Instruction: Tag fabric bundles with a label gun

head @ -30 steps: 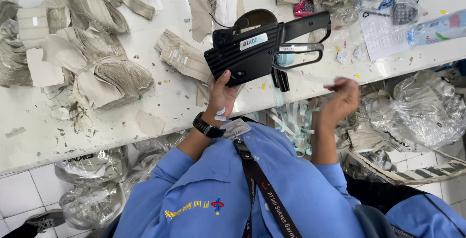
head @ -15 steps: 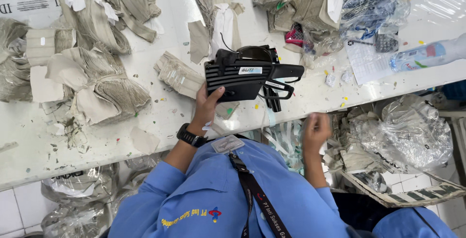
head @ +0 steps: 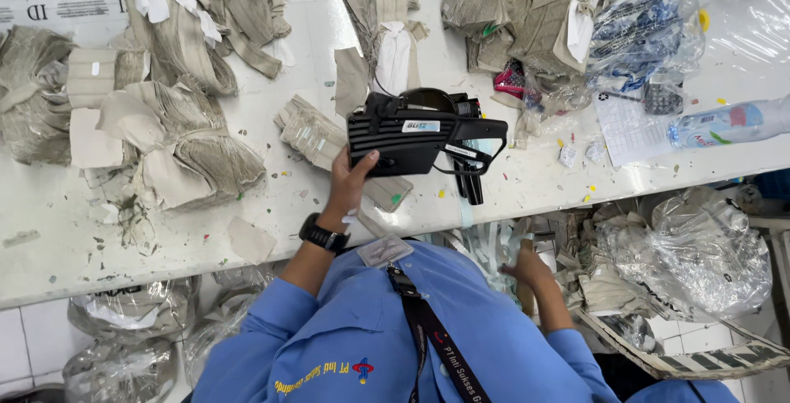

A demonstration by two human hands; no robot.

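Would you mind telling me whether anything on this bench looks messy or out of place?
Small paper scraps litter the white table. A plastic bottle lies on its side at the right. The fabric bundles sit in loose, uneven heaps. The black labelling gun looks intact in the left hand.

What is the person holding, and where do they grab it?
The left hand grips the label gun by a corner of its body, not its handle. The right hand: cannot tell.

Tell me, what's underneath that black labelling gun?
Under the black labelling gun, held by one hand, lies a beige fabric stack on the white table. What lies directly beneath its body is hidden.
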